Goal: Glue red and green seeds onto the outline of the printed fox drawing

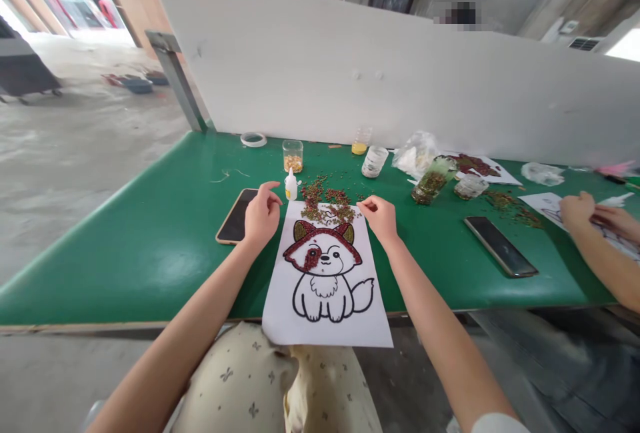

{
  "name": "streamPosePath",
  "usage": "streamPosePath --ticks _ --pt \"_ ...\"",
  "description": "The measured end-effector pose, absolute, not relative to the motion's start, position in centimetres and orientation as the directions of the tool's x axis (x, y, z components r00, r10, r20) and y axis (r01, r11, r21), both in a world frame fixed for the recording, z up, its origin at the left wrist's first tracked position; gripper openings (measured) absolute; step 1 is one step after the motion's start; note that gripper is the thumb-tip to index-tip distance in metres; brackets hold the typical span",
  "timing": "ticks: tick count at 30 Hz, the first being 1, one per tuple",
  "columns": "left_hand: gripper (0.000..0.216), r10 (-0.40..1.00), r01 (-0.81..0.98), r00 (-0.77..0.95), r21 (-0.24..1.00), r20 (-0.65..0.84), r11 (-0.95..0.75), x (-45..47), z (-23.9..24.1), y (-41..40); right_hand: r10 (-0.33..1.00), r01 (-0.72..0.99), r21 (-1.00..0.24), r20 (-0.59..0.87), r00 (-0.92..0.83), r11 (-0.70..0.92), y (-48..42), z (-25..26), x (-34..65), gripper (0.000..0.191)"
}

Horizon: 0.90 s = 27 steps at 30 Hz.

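A sheet of paper [330, 330] with a cartoon animal outline lies before me, its near edge overhanging the table. Dark red beans cover the drawing's forehead band and one eye patch, and green ones fill the ears. Loose red and green beans [340, 198] are scattered along its top edge. My left hand [263, 216] rests by the paper's upper left, over the edge of a phone [235, 220], fingers loosely bent and apart, holding nothing visible. Close to its fingertips stands a white glue bottle [291, 186]. At the upper right corner, my right hand [380, 218] pinches thumb and fingertips together; anything between them is too small to make out.
Behind the beans stand a jar of yellow kernels [293, 156] and a clear ribbed jar [375, 162]. A tilted bottle of green beans [433, 181] and a second phone [500, 246] lie right. Another person's hands [580, 210] work there. A white partition [350, 66] borders the table's back.
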<state>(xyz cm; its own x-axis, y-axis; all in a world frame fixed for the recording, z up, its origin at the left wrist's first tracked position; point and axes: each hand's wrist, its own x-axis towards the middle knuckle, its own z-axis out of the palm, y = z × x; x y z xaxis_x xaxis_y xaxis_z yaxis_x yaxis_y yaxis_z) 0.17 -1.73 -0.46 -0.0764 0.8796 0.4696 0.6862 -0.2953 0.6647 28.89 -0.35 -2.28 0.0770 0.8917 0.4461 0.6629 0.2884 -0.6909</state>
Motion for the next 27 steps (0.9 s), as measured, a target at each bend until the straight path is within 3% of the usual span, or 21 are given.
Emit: streamPosePath --ticks 10,21,27 --pt "0.046 0.883 0.695 -0.051 0.651 0.467 -0.304 0.4 -0.5 -1.7 0.892 0.647 -0.725 0.426 0.153 0.236 0.1 -2.4 29.7 0.031" --pt "0.045 0.887 0.705 -0.04 0.642 0.459 -0.301 0.7 -0.9 -1.3 0.895 0.663 -0.717 0.415 0.161 0.213 0.8 -2.7 29.8 0.024" --pt "0.029 0.904 0.694 -0.056 0.668 0.423 -0.269 1.0 -1.6 -1.1 0.898 0.685 -0.706 0.402 0.178 0.181 0.9 -2.8 29.7 0.024"
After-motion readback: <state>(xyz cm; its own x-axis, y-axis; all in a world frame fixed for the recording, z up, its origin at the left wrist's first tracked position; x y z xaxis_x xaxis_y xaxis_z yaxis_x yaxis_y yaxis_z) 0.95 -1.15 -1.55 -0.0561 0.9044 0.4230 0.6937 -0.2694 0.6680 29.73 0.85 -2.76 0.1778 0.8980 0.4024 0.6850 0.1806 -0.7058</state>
